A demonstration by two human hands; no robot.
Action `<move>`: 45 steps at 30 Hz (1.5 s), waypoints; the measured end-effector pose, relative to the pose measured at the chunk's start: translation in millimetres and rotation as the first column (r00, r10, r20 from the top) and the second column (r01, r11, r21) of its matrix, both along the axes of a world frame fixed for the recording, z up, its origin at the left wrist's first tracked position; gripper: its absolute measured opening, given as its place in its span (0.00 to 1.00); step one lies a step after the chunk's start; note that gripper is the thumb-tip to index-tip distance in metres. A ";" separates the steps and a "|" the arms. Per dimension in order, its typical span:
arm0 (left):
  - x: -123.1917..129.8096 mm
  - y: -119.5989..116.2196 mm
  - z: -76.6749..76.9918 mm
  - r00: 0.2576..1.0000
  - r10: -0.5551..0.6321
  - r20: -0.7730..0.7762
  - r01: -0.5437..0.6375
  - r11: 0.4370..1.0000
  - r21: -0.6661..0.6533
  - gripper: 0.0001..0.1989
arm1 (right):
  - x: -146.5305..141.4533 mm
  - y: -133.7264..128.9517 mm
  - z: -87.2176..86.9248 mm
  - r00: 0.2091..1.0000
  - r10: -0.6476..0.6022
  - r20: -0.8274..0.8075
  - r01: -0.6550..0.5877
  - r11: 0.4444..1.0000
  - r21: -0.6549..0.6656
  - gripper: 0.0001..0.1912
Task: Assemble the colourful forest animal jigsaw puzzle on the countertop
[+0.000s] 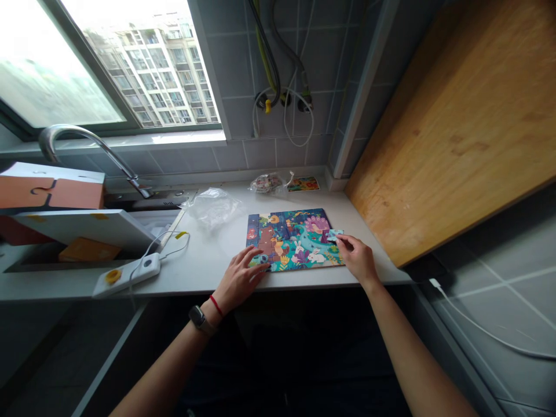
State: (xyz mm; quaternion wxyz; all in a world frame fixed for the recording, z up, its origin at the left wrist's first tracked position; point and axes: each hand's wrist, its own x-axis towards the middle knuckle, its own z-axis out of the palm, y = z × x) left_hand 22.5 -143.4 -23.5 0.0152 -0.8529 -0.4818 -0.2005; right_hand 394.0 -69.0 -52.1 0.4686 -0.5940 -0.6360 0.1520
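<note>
A colourful jigsaw puzzle [290, 240] with rabbits and a peacock lies flat on the white countertop [208, 272], and brown backing shows through at its left side. My right hand [357, 258] pinches a loose blue-green puzzle piece [334, 234] at the puzzle's right edge. My left hand [240, 278] rests at the puzzle's lower left corner, fingers spread on it and holding nothing. Its wrist wears a black watch [200, 319] and a red string.
A crumpled clear plastic bag [212, 207] lies behind the puzzle. Farther back sit a small wrapped packet [266, 183] and a picture card [303, 184]. At left are a sink with a metal faucet [82, 139], a puzzle box [52, 194] and a white corded device [128, 275]. A wooden board [452, 127] stands at right.
</note>
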 end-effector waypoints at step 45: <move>-6.7 90.8 9.6 0.889 0.079 0.451 0.035 0.970 -0.239 0.17 | -0.7 -0.9 6.9 1.000 -0.010 -0.006 0.010 1.000 -0.016 0.17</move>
